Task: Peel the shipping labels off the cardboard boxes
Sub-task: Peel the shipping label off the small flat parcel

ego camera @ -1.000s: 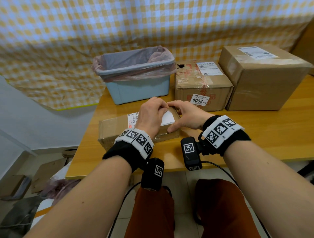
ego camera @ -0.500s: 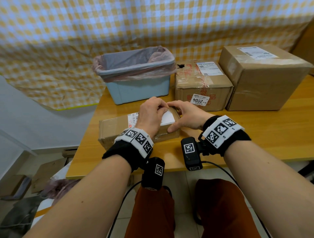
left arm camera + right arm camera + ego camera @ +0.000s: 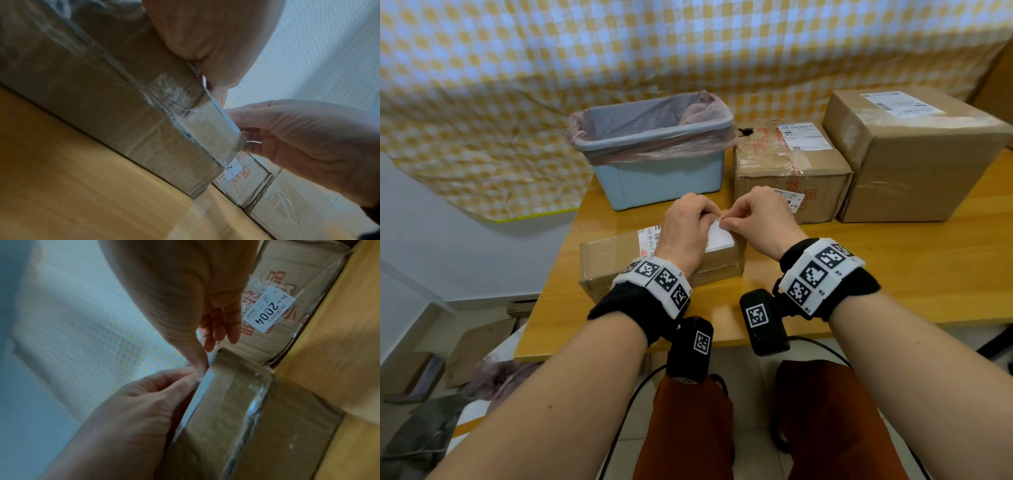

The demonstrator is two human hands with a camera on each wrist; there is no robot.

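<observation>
A flat cardboard box lies at the table's front left, with a white shipping label on top. My left hand and right hand meet at the label's far right corner and both pinch it, the corner lifted slightly. In the left wrist view the label's edge stands just off the box, under my left hand. The right wrist view shows my right hand touching the label beside the left thumb. Two more labelled boxes stand behind.
A light blue bin lined with a pink bag stands at the back left of the wooden table. The middle box carries a small "2004" sticker on its front. A checked cloth hangs behind. Clutter lies on the floor at the left.
My right hand has come off the box's right end and joined the left at the label's far corner. The box has not moved.
</observation>
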